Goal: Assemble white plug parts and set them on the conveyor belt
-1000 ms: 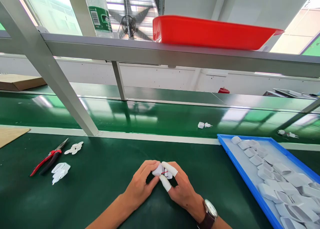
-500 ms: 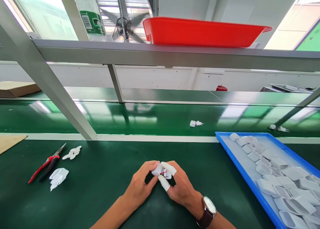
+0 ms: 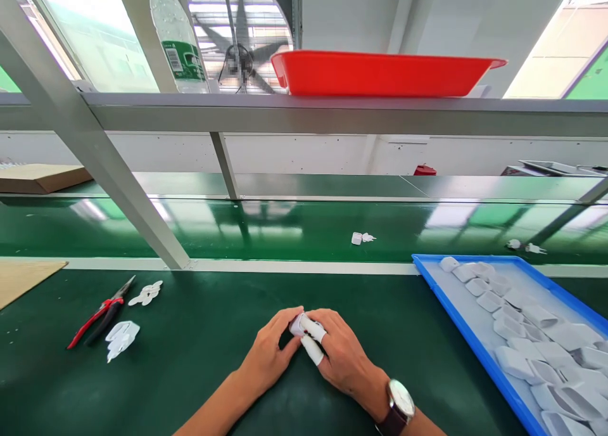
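Head view: we hold a small white part (image 3: 300, 325) between both hands, low over the green table (image 3: 199, 353). Our left hand (image 3: 268, 353) pinches it from the left, and our right hand (image 3: 342, 357) pinches it from the right with white caps on two fingers (image 3: 313, 350). A moment ago more of the part showed, with red lines; now our fingers have closed over it, so we seem to be pressing it together. Pliers (image 3: 99, 312) lie far left. A blue tray (image 3: 456, 325) of white shells sits right.

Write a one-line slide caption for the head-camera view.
Left hand and right hand pinch a small white part above the green bench, beside a blue tray.
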`<state>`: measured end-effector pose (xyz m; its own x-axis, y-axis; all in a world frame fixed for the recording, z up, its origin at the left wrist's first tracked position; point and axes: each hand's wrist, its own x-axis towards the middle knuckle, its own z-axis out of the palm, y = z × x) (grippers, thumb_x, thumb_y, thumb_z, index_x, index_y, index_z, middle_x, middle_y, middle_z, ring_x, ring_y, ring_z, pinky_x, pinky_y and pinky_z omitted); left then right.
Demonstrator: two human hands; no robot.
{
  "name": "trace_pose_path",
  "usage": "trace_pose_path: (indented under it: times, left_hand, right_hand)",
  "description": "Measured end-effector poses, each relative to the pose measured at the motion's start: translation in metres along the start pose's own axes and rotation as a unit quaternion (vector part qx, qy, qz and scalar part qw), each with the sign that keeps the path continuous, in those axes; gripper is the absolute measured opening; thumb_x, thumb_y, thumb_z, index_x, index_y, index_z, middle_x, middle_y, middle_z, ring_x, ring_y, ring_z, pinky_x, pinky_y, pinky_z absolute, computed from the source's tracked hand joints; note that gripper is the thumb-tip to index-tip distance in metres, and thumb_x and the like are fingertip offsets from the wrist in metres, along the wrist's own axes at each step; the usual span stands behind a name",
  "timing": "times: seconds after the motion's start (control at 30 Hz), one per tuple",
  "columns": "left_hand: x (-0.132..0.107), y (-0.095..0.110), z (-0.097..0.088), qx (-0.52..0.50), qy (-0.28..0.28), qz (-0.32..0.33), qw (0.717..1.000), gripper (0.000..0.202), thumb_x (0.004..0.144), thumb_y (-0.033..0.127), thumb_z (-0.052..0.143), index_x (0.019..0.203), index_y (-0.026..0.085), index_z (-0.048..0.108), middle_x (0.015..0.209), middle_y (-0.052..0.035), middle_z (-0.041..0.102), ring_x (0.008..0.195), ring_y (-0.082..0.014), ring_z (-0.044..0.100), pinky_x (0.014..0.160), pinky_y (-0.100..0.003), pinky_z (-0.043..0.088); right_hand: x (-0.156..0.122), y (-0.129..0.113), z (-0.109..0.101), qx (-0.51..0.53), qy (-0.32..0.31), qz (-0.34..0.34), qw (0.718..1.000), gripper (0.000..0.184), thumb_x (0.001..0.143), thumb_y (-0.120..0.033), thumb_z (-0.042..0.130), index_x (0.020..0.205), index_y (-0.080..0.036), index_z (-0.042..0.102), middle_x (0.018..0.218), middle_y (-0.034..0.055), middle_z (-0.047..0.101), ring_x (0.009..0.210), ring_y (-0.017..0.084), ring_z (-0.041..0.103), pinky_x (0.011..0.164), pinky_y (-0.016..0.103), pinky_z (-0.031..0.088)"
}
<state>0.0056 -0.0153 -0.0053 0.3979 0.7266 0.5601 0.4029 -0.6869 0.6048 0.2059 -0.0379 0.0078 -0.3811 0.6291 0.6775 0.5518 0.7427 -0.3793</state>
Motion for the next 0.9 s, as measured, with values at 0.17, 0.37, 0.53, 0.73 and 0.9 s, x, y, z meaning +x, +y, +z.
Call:
trace_pose_path:
  times: [0.17, 0.37, 0.53, 0.73, 0.9]
  left_hand:
    - [0.013, -0.004, -0.009, 0.055, -0.003, -0.042, 0.998, 0.044, 0.087, 0.018, 0.074, 0.129, 0.027, 0.065, 0.114, -0.0066, 0.075, 0.107, -0.026, 0.065, 0.096, -0.049, 0.059]
    - [0.073, -0.068, -0.027, 0.121, 0.057, -0.154, 0.979, 0.037, 0.085, 0.017, 0.072, 0.121, 0.021, 0.068, 0.107, -0.0072, 0.072, 0.099, -0.024, 0.066, 0.093, -0.045, 0.058]
    - [0.13, -0.128, -0.037, 0.144, 0.096, -0.242, 0.955, 0.028, 0.096, 0.029, 0.066, 0.121, 0.016, 0.063, 0.12, -0.009, 0.066, 0.102, -0.0225, 0.067, 0.089, -0.043, 0.058]
    - [0.143, -0.152, -0.045, 0.142, 0.107, -0.303, 0.936, 0.032, 0.097, 0.033, 0.065, 0.124, 0.016, 0.062, 0.125, -0.0096, 0.065, 0.107, -0.0246, 0.066, 0.092, -0.047, 0.057]
    - [0.118, -0.118, -0.044, 0.126, 0.123, -0.284, 0.943, 0.044, 0.094, 0.021, 0.066, 0.135, 0.017, 0.054, 0.139, -0.0132, 0.055, 0.126, -0.0312, 0.055, 0.105, -0.055, 0.048]
  right_hand:
    - [-0.007, 0.027, -0.003, -0.053, 0.076, 0.012, 0.996, 0.044, 0.102, -0.017, 0.048, 0.146, -0.019, 0.047, 0.121, 0.0143, 0.068, 0.108, 0.026, 0.068, 0.088, 0.045, 0.062]
    - [-0.021, 0.05, 0.02, -0.132, 0.044, 0.013, 0.99, 0.036, 0.104, -0.028, 0.048, 0.138, -0.019, 0.056, 0.12, 0.0144, 0.069, 0.108, 0.031, 0.069, 0.086, 0.047, 0.062]
    - [-0.026, 0.059, 0.023, -0.171, 0.004, -0.033, 0.985, 0.034, 0.101, -0.021, 0.044, 0.13, -0.018, 0.061, 0.118, 0.0137, 0.071, 0.107, 0.032, 0.069, 0.084, 0.046, 0.063]
    - [-0.025, 0.068, 0.02, -0.207, -0.016, -0.078, 0.975, 0.035, 0.093, -0.017, 0.048, 0.124, -0.019, 0.063, 0.117, 0.012, 0.073, 0.105, 0.031, 0.071, 0.081, 0.043, 0.064]
    - [-0.028, 0.073, 0.019, -0.208, -0.019, -0.076, 0.975, 0.045, 0.086, -0.013, 0.049, 0.128, -0.022, 0.063, 0.12, 0.0084, 0.074, 0.106, 0.029, 0.071, 0.081, 0.04, 0.063]
